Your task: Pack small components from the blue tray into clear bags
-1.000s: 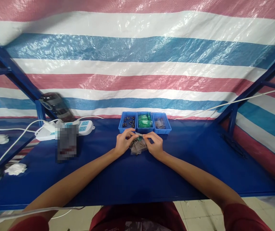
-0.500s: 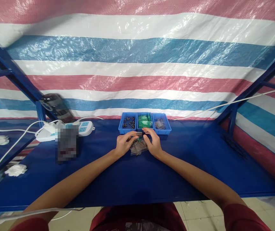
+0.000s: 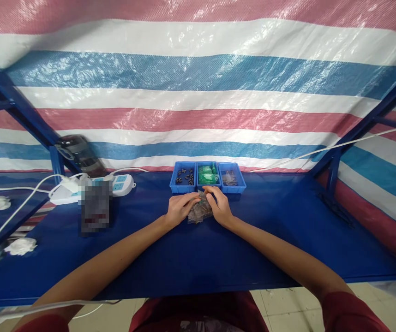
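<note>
Several small clear plastic bags (image 3: 198, 212) lie in a pile on the blue table between my hands. My left hand (image 3: 180, 207) is at the pile's left, fingers pinched together over its top edge. At the right, my right hand (image 3: 220, 205) has its thumb and fingers closed at the upper edge of the pile. What the fingertips hold is too small to make out. Just beyond are three blue bins: the left bin (image 3: 183, 189) holds small dark parts, the middle one has green packets (image 3: 208, 175), and the right bin (image 3: 233, 189) contains small metal pieces.
A white power strip (image 3: 123, 184) with plugged-in cables lies at the left behind a blurred dark object (image 3: 95, 207). Crumpled white tissue (image 3: 21, 246) is at the far left. Blue frame posts flank the table, and a dark cable (image 3: 334, 210) lies at the right.
The small grey piece seen between my fingertips earlier no longer shows. My left fingers have come lower and closer together, and my right fingertips have shifted slightly over the bags.
</note>
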A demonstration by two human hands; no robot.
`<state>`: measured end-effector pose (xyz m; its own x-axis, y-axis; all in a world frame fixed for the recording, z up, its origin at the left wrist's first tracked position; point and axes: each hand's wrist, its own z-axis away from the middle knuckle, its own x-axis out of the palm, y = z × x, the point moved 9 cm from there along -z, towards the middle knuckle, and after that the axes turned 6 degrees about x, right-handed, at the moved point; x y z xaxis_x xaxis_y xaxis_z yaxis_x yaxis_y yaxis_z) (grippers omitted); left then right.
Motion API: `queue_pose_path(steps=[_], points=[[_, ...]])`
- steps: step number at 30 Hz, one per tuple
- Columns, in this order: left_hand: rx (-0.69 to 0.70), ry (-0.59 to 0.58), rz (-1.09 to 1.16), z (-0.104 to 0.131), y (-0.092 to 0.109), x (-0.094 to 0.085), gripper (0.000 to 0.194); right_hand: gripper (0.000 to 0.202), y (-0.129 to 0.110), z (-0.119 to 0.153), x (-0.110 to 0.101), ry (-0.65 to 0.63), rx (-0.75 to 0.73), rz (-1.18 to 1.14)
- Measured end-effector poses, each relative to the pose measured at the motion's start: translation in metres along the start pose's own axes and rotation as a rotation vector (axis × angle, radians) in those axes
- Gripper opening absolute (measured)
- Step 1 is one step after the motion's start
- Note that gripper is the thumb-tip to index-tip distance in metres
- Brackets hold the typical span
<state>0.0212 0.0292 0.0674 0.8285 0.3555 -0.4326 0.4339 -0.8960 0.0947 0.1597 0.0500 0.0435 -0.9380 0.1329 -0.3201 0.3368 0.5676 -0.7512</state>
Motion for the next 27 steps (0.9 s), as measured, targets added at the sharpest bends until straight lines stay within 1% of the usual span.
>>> queue_pose_path(steps=[3,8,12,16,20,22,25,27], points=[[-0.026,-0.007,-0.023,0.001,-0.003,0.001,0.018,0.027,-0.004,0.000,-0.003,0.027,-0.024,-0.001],[-0.083,0.024,-0.031,0.000,-0.006,-0.002,0.018,0.025,-0.008,0.001,-0.008,0.086,-0.048,0.012],[-0.102,0.024,-0.029,-0.001,-0.007,-0.003,0.018,0.025,-0.008,0.001,-0.007,0.088,-0.053,0.038],[-0.124,0.030,-0.015,0.000,-0.008,-0.003,0.017,0.016,-0.009,0.000,-0.006,0.071,-0.056,0.046],[-0.147,0.030,-0.004,0.000,-0.009,-0.003,0.015,0.017,-0.006,0.000,-0.008,0.087,-0.035,0.065],[-0.182,0.002,0.015,0.000,-0.013,0.000,0.016,0.018,-0.002,0.001,-0.008,0.083,-0.014,0.071],[-0.256,-0.097,0.076,0.000,-0.020,0.010,0.023,0.020,0.000,0.002,-0.006,0.060,-0.001,0.065],[-0.281,-0.158,0.124,0.000,-0.022,0.017,0.022,0.020,-0.001,0.002,-0.005,0.052,-0.002,0.054]])
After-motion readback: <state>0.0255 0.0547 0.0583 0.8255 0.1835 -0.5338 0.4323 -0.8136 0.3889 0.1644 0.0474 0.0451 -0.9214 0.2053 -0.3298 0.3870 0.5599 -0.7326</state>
